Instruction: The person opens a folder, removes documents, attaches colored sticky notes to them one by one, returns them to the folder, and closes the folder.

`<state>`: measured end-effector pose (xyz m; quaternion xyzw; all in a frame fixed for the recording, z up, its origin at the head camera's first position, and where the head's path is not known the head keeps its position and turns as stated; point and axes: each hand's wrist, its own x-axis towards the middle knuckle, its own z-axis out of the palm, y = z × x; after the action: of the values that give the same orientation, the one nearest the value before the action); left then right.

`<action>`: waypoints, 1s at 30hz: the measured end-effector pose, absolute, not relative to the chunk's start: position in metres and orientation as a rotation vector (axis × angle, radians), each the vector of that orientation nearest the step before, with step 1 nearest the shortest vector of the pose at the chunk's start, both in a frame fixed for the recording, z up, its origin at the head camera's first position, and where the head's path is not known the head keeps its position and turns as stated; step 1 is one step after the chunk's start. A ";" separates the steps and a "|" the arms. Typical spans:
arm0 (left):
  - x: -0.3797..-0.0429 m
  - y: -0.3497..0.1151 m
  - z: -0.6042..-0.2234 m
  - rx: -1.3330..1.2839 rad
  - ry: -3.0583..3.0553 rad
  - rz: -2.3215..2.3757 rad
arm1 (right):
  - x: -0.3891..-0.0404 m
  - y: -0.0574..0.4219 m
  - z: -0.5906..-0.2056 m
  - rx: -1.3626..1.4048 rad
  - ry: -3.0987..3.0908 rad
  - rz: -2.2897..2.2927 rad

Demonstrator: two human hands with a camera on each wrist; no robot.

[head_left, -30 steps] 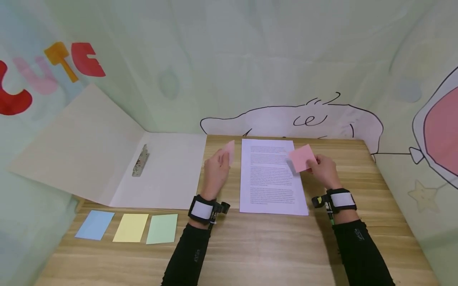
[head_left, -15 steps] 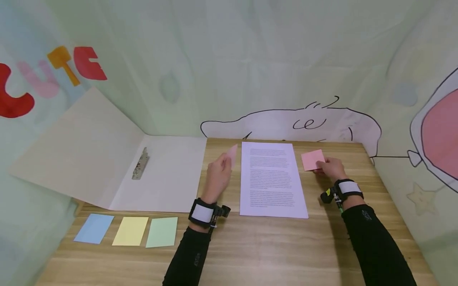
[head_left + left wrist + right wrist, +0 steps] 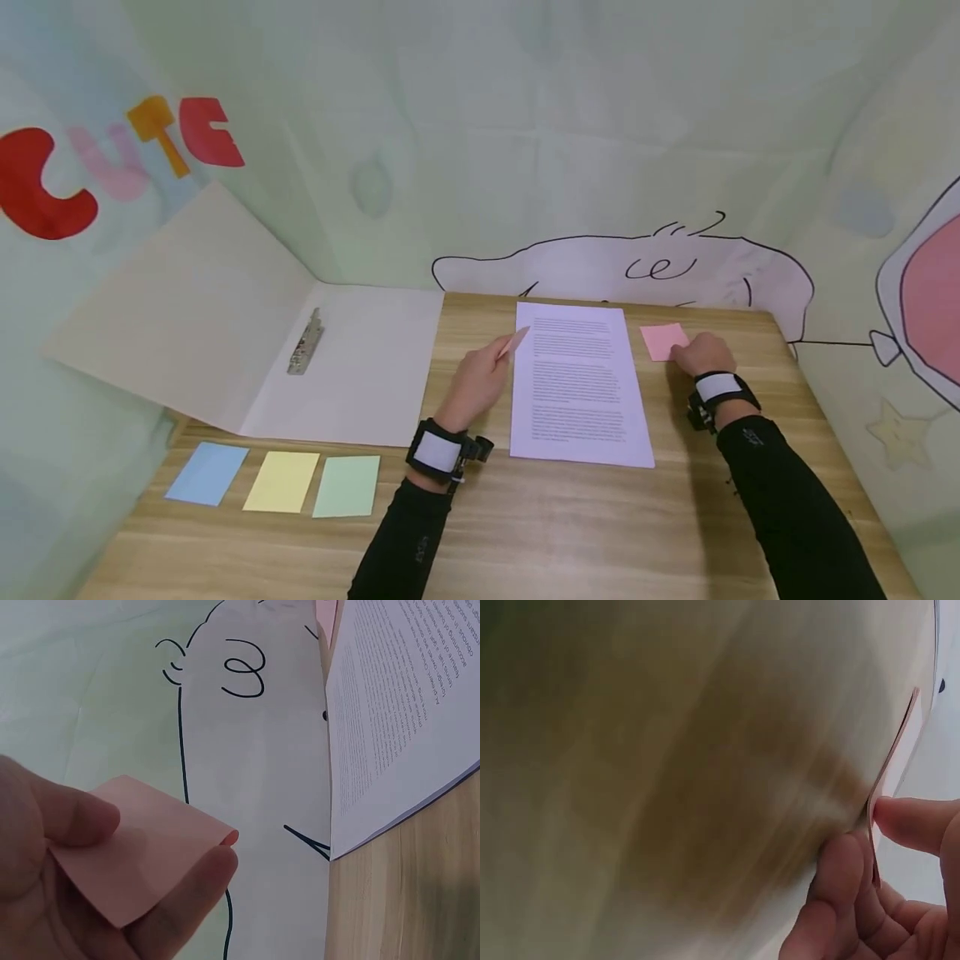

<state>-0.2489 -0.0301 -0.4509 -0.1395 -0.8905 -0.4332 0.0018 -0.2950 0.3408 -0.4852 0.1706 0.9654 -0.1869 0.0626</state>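
Observation:
My left hand pinches a pink sticky note between thumb and fingers. In the left wrist view one corner of that note curls over at a fingertip. The note overlaps the left edge of a printed sheet in the head view. Right of the sheet, my right hand pinches a second pink sticky note piece, low at the wooden tabletop. In the right wrist view this piece appears edge-on, bent slightly where the thumb presses it against the fingers.
An open white folder with a metal clip lies at the left, its cover raised against the wall. Before it lie blue, yellow and green sticky notes in a row. A printed cloth backs the table.
My right hand has carried its pink piece from over the sheet's right edge rightward and down to the tabletop. My left hand has moved right with its note, to the sheet's left edge.

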 end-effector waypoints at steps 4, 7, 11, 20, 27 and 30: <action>-0.246 -0.024 -0.450 -0.469 -2.840 -1.286 | -0.293 0.344 -0.483 0.523 2.893 -0.516; -0.245 -0.021 -0.451 -0.492 -2.874 -1.172 | -0.292 0.343 -0.479 0.520 2.881 -0.476; -0.246 -0.014 -0.451 -0.541 -2.938 -0.944 | -0.292 0.343 -0.475 0.496 2.885 -0.419; -0.260 0.002 -0.447 -0.669 -2.996 -0.430 | -0.299 0.305 -0.455 0.293 2.986 -0.381; -0.273 0.015 -0.449 -0.750 -2.935 -0.035 | -0.312 0.234 -0.434 -0.090 2.833 -0.757; -0.275 0.020 -0.452 -0.784 -2.884 0.087 | -0.317 0.212 -0.433 -0.199 2.680 -0.891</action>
<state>-0.2748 0.0202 -0.4518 -0.2614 -0.9618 0.0289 0.0757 -0.3174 0.2118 -0.4328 -0.0696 0.9352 -0.3109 0.1547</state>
